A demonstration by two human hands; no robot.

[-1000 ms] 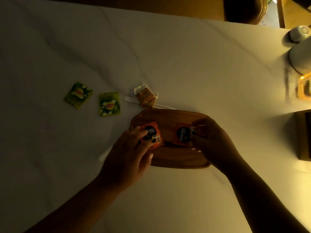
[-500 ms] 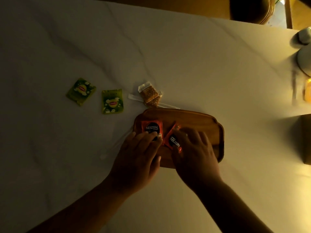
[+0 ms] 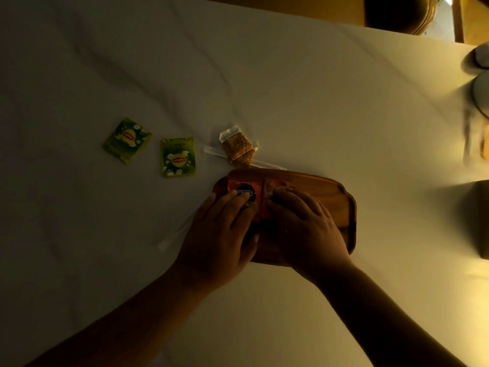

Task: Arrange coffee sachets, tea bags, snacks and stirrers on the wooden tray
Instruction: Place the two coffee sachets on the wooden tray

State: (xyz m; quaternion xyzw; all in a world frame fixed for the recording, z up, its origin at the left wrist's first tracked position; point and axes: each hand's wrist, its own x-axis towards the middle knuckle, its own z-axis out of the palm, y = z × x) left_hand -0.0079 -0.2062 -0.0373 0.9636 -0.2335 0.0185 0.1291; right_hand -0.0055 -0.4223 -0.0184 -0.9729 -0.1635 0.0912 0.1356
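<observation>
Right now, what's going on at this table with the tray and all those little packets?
A person is laying out items on a wooden tray. Both hands press flat on two orange coffee sachets placed side by side at the tray's left end: the left hand on the left sachet, the right hand on the right sachet. Still on the table are two green tea bags, a snack packet lying over a wrapped stirrer, and another stirrer near the left hand.

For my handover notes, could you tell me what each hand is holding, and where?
Neither grips: left hand fingertips press the left orange coffee sachet flat; right hand presses the right one.
</observation>
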